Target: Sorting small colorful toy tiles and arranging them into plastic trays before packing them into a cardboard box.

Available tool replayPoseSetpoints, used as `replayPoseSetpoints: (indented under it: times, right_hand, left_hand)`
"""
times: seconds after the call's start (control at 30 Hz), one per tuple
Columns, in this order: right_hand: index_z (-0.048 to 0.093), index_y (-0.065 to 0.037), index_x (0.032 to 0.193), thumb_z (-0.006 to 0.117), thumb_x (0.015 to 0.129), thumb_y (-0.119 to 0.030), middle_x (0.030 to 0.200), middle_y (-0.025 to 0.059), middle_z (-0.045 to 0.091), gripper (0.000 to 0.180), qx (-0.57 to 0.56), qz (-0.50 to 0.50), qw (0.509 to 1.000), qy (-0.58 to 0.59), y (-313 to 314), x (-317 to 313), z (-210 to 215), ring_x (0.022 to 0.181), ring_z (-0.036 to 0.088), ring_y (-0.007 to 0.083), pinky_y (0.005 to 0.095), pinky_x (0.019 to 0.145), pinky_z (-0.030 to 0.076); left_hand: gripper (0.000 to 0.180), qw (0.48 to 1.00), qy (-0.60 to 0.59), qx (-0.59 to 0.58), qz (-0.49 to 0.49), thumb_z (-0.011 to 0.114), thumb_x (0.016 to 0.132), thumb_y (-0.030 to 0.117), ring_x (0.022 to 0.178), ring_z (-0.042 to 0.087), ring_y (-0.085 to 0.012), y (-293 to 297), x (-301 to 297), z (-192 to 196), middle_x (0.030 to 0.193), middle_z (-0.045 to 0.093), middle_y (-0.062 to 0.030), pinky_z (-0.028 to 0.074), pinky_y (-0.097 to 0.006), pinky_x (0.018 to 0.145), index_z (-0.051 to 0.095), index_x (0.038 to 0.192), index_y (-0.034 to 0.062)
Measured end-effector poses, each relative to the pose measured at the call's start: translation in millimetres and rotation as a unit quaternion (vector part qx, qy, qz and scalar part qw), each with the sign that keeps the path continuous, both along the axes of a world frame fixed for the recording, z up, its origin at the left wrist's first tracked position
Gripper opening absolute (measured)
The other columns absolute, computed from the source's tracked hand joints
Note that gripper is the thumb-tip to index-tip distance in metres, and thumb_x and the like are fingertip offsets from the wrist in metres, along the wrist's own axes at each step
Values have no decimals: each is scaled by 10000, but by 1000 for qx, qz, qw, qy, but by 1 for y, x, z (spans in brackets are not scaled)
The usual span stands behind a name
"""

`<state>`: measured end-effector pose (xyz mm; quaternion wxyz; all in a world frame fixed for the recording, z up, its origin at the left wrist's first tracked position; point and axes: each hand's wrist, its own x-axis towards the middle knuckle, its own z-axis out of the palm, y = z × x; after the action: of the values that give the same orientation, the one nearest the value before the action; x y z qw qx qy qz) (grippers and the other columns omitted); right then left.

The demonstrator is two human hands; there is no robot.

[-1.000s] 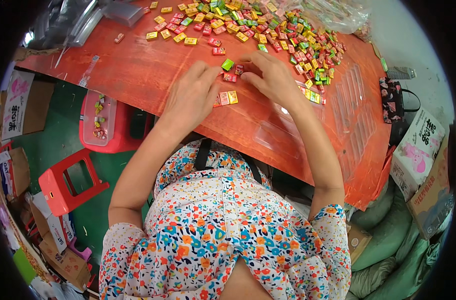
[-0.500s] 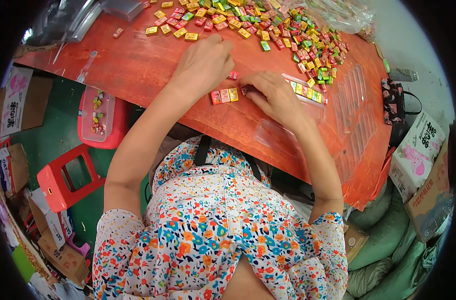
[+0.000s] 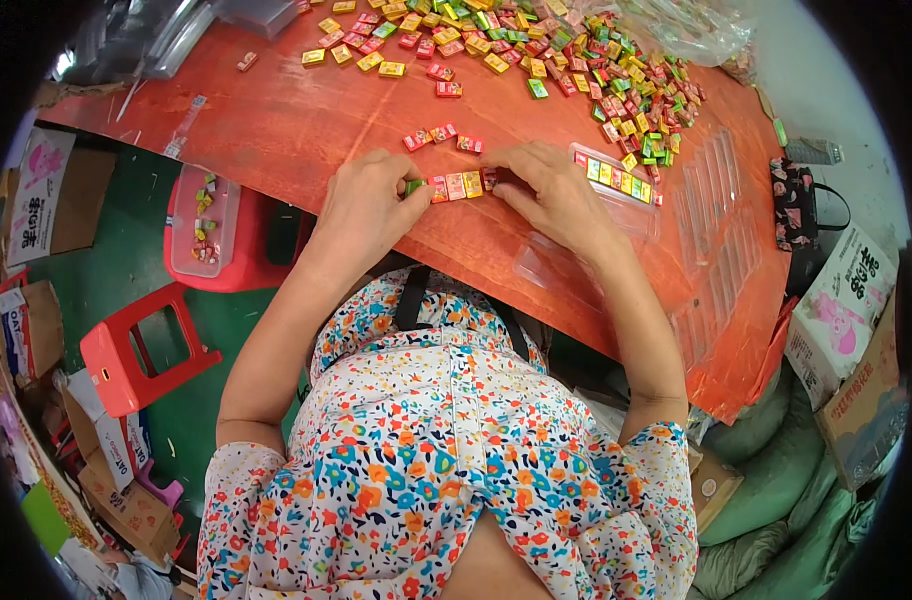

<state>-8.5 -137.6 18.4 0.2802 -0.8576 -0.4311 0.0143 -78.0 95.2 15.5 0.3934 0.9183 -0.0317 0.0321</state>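
Observation:
My left hand (image 3: pixel 368 208) pinches a small green box (image 3: pixel 414 186) at the left end of a short row of small red, pink and yellow boxes (image 3: pixel 456 186). At the other end of that row, my right hand (image 3: pixel 553 196) has its fingers closed on a small red box (image 3: pixel 490 178), partly hidden by the fingertips. Several loose red and yellow boxes (image 3: pixel 444 132) lie just beyond the row. Right of my right hand, a clear plastic tray (image 3: pixel 636 212) holds a line of yellow, green and red boxes (image 3: pixel 616 179).
A big heap of small colourful boxes (image 3: pixel 576 60) covers the far side of the red table (image 3: pixel 276 130). Empty clear trays (image 3: pixel 721 270) lie at the right. Left of the table are a red stool (image 3: pixel 126 370) and a clear tub (image 3: pixel 189 250).
My left hand has come back from near the heap to the row's left end, now with a green box. More loose boxes show beyond the row. My right hand has barely moved.

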Motion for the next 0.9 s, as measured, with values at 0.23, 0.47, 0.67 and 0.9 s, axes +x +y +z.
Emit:
replayPoseSetpoints:
  times: [0.23,0.47,0.67,0.9]
  right_hand:
    - [636,-47,1134,659,843,-65,1040,117,663,293,9,-46,997,68,-6,10,12,931,653,279,368,812,526]
    - [642,-60,1131,681,832,-98,1045,121,664,303,-30,-16,999,12,-2,1,4,970,642,301,392,858,508]
    - [646,-53,1094,687,847,-164,1004,126,669,274,9,-38,998,41,-5,31,11,922,642,320,401,810,514]
    - [646,-64,1075,623,880,-184,1014,133,661,231,-94,-175,972,-122,-4,77,-1,929,642,335,438,772,526]
  left_hand:
    - [169,1000,-18,15,2,700,840,134,640,623,-211,1,-1,-7,762,638,-134,504,-326,604,678,881,-29]
    - [392,997,-18,-58,-46,756,781,119,745,617,-338,3,-15,1,923,575,-152,506,-423,685,618,1123,-14]
    - [489,997,-19,-32,-61,794,734,111,765,625,-289,6,-18,-1,988,559,-139,519,-394,670,598,1162,-20]
    - [484,999,-12,-46,-26,793,731,97,778,628,-287,3,-21,2,1003,563,-139,526,-387,685,599,1159,-21]
